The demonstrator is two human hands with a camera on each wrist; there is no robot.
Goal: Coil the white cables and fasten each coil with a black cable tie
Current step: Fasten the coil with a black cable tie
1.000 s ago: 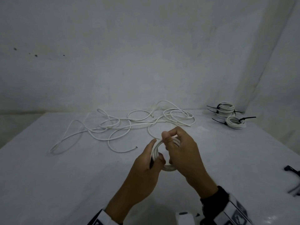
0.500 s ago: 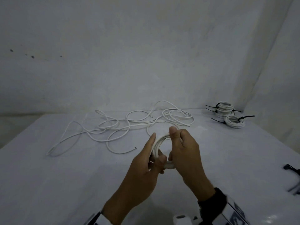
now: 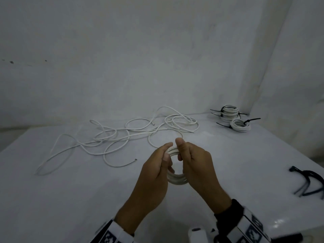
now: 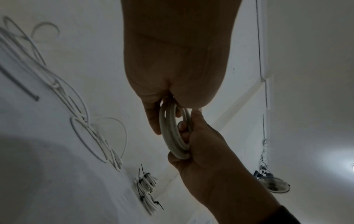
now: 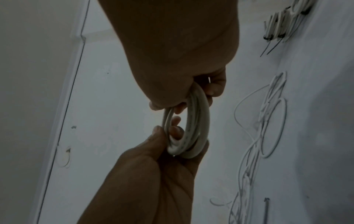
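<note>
I hold the white cable coil point(image 3: 177, 179) upright above the near worktop point(image 3: 70, 199), so its turns stay together: my left hand point(image 3: 156, 174) and right hand point(image 3: 198, 165) both pinch its top, fingers point(image 3: 181, 146) curled around it.

coil point(image 3: 177, 178) held between left hand point(image 3: 154, 170) and right hand point(image 3: 196, 165), near centre above table point(image 3: 52, 199); loose cables point(image 3: 122, 135) far left; tied coils point(image 3: 233, 118) far right; cable ties point(image 3: 308, 181) near right.
</note>
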